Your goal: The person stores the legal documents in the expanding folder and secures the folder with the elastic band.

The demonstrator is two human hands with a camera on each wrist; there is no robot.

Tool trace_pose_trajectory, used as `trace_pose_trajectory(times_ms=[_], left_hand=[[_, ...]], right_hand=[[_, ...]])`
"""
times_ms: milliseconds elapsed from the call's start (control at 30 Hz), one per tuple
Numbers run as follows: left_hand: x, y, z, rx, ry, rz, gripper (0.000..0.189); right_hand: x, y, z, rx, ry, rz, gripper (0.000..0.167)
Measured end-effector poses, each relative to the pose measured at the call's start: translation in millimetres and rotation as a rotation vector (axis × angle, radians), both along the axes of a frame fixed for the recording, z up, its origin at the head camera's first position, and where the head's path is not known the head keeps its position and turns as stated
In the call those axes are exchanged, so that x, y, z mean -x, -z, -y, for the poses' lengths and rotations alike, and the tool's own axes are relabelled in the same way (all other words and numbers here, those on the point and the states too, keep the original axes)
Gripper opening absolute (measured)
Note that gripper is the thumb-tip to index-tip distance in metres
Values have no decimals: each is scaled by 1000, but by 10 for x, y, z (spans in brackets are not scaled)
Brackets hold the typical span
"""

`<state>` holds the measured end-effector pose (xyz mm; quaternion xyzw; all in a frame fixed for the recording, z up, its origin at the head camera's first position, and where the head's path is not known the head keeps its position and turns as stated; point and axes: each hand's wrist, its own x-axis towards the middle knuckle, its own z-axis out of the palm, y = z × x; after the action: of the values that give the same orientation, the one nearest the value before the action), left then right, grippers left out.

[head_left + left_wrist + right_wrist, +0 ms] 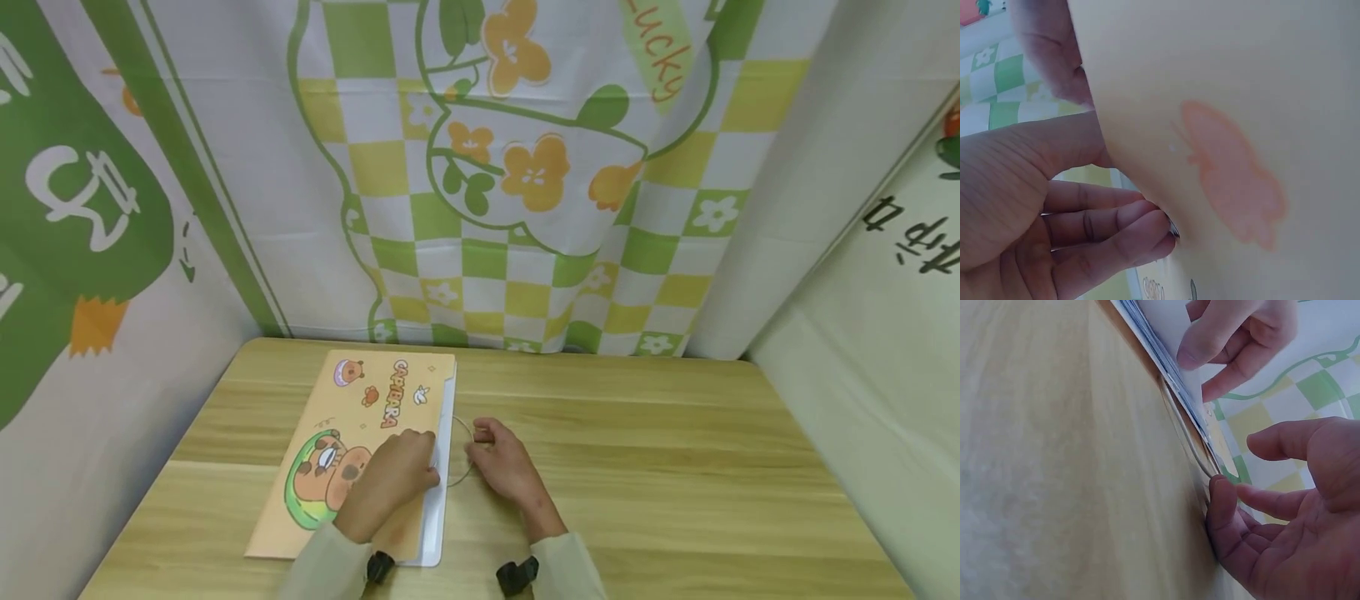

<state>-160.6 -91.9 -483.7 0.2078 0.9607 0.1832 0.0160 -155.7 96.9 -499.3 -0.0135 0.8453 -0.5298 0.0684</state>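
Observation:
A tan document folder (330, 417) with a capybara print lies on the table, whitish inner sheets (433, 521) showing along its right side. My left hand (401, 468) reaches across the cover and grips its right edge. Up close in the left wrist view, its fingertips meet at a small shiny metallic piece (1174, 230) on that edge. From the same side of the folder, a thin pale cord (1189, 436) bows out in a loop. My right hand (508, 462) holds the outer end of this loop with curled fingers, its thumb (1279, 440) standing apart in the right wrist view.
Wood-grain tabletop (637, 467) extends to the right of both hands. A green and yellow checked curtain (525, 275) hangs along the back edge, with printed cloth (67, 250) on the left and pale cloth (862, 358) on the right. Each wrist wears a black band.

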Motion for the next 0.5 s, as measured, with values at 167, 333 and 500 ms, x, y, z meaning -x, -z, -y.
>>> trace_pose_trajectory(times_ms=[167, 333, 500], left_hand=[[-10, 11, -67, 69, 1, 18, 23], [-30, 1, -92, 100, -12, 7, 23], [-56, -18, -102, 113, -12, 2, 22]], right_hand=[[-8, 13, -20, -3, -17, -40, 42], [-10, 45, -44, -5, -42, -43, 41], [-8, 70, -73, -1, -87, -14, 42]])
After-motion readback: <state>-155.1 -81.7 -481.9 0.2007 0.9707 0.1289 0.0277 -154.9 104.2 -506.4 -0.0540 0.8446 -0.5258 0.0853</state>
